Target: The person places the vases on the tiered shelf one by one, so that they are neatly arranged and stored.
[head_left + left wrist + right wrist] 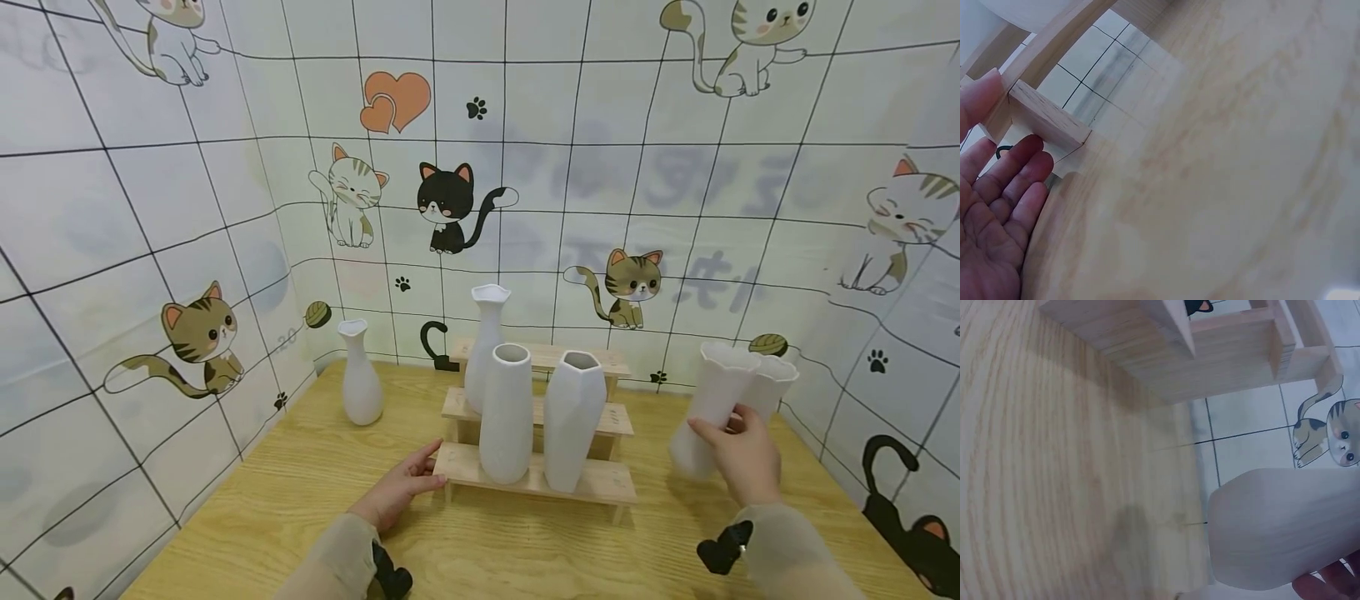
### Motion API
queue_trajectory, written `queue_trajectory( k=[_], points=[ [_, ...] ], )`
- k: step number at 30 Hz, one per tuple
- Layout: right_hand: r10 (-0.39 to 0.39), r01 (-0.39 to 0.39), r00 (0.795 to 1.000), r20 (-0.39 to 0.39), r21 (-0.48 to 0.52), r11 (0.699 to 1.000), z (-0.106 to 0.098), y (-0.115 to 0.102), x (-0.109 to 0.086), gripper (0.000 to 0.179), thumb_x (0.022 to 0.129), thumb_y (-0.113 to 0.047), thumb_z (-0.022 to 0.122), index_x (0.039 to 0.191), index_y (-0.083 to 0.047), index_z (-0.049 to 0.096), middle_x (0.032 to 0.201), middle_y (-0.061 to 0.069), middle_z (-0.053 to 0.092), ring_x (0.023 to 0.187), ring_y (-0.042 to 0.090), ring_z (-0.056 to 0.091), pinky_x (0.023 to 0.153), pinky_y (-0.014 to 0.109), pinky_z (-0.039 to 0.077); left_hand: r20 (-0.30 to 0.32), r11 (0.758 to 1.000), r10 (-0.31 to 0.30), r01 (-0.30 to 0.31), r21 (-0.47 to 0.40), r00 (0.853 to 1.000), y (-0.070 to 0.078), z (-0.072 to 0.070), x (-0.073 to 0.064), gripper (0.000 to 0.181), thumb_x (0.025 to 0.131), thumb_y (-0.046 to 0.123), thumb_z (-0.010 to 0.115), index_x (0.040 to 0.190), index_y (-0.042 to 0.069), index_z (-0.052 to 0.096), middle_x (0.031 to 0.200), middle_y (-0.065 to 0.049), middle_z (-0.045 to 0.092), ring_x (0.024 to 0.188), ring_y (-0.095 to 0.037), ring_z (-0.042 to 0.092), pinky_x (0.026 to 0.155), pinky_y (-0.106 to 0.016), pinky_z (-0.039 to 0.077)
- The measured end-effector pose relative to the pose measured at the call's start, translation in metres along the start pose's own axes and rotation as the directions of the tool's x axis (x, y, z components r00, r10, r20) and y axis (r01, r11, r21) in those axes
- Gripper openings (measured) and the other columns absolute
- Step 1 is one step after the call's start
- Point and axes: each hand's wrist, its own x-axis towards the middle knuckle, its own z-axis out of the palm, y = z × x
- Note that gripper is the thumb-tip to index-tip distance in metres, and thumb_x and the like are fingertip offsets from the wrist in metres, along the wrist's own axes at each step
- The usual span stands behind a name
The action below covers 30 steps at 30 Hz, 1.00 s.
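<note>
My left hand [401, 487] holds the left end of a three-step wooden stand [461, 462] between thumb and forefinger; in the left wrist view its other fingers [1019, 178] hang loose by a stand leg. Tilted in my right hand [746, 458] is a white vase [708, 400] with a ruffled rim, its base visible in the right wrist view. Another ruffled vase [776, 379] shows behind it, mostly hidden by that hand. A round-mouthed vase [506, 417] and a faceted vase [573, 421] stand on the lowest step. Behind them rises a slender flared vase [487, 333].
A small narrow-necked vase [362, 379] stands on the wood-grain table [300, 483], left of the stand. White walls [540, 167] with grid lines and cat drawings enclose the table at the back and both sides.
</note>
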Motion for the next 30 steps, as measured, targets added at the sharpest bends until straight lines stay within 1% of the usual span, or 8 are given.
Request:
queue_trajectory(
  k=[2,5,9,12,16,20,24,30],
  points=[
    [-0.012,0.012,1.0,0.02,-0.002,1.0,-0.002,-0.005,-0.001,0.092,0.086,-0.054,0.064,0.149,0.001,0.023,0.137,0.03,0.04,0.119,0.047,0.044,0.083,0.06,0.046,0.001,1.0,-0.004,0.004,-0.002,1.0,0.0,0.0,0.0,0.078,0.092,0.027,0.067,0.154,0.013,0.022,0.13,-0.012,0.051,0.116,-0.023,0.048,0.104,-0.052,0.03],
    [-0.033,0.032,0.998,0.048,0.009,0.999,-0.004,-0.014,-0.004,0.092,0.087,-0.053,0.064,0.149,0.001,0.023,0.137,0.03,0.04,0.119,0.048,0.044,0.082,0.061,0.047,-0.002,1.0,-0.01,0.01,0.001,1.0,0.0,0.0,0.0,0.078,0.092,0.028,0.067,0.154,0.013,0.023,0.131,-0.012,0.051,0.117,-0.024,0.047,0.105,-0.053,0.029],
    [-0.094,0.093,0.994,0.064,0.018,0.996,-0.007,-0.028,-0.005,0.09,0.088,-0.052,0.064,0.149,0.001,0.025,0.137,0.031,0.041,0.119,0.049,0.044,0.087,0.066,0.042,-0.002,1.0,-0.017,0.017,0.012,1.0,0.001,0.001,-0.001,0.078,0.092,0.029,0.066,0.154,0.013,0.022,0.131,-0.012,0.05,0.118,-0.024,0.047,0.105,-0.054,0.028],
    [-0.141,0.139,0.987,0.074,0.022,0.99,-0.008,-0.04,-0.005,0.088,0.088,-0.052,0.064,0.148,0.001,0.026,0.136,0.031,0.043,0.12,0.049,0.044,0.089,0.067,0.04,-0.006,1.0,-0.023,0.023,0.014,1.0,0.002,0.001,-0.001,0.078,0.091,0.03,0.067,0.154,0.014,0.023,0.131,-0.012,0.049,0.118,-0.024,0.047,0.106,-0.055,0.027],
    [-0.18,0.177,0.978,0.101,0.039,0.983,-0.008,-0.055,-0.007,0.089,0.088,-0.051,0.064,0.149,0.001,0.025,0.136,0.031,0.043,0.12,0.048,0.045,0.089,0.067,0.04,-0.006,1.0,-0.022,0.022,0.013,1.0,0.003,0.001,-0.001,0.078,0.091,0.03,0.067,0.154,0.014,0.023,0.132,-0.012,0.049,0.119,-0.024,0.047,0.106,-0.055,0.026],
    [-0.22,0.212,0.966,0.135,0.069,0.975,-0.009,-0.069,-0.009,0.089,0.088,-0.05,0.064,0.149,0.002,0.024,0.134,0.031,0.044,0.119,0.047,0.046,0.089,0.064,0.043,-0.003,1.0,-0.017,0.017,0.013,1.0,0.003,0.0,-0.001,0.078,0.091,0.029,0.067,0.154,0.013,0.022,0.131,-0.013,0.05,0.119,-0.024,0.047,0.106,-0.055,0.026],
    [-0.24,0.225,0.958,0.157,0.111,0.968,-0.007,-0.081,-0.011,0.087,0.089,-0.047,0.065,0.148,0.002,0.024,0.132,0.03,0.045,0.118,0.044,0.046,0.09,0.06,0.044,-0.007,1.0,-0.02,0.02,0.015,1.0,0.002,0.0,0.0,0.078,0.091,0.029,0.067,0.154,0.013,0.023,0.13,-0.012,0.05,0.117,-0.024,0.047,0.106,-0.054,0.027],
    [-0.237,0.202,0.95,0.201,0.179,0.963,0.0,-0.098,-0.013,0.089,0.089,-0.043,0.066,0.15,0.001,0.019,0.136,0.03,0.04,0.122,0.042,0.042,0.095,0.06,0.04,-0.007,1.0,-0.019,0.019,0.018,1.0,0.003,0.0,-0.002,0.078,0.092,0.029,0.066,0.154,0.013,0.022,0.131,-0.013,0.05,0.118,-0.024,0.047,0.106,-0.055,0.026]
  ],
)
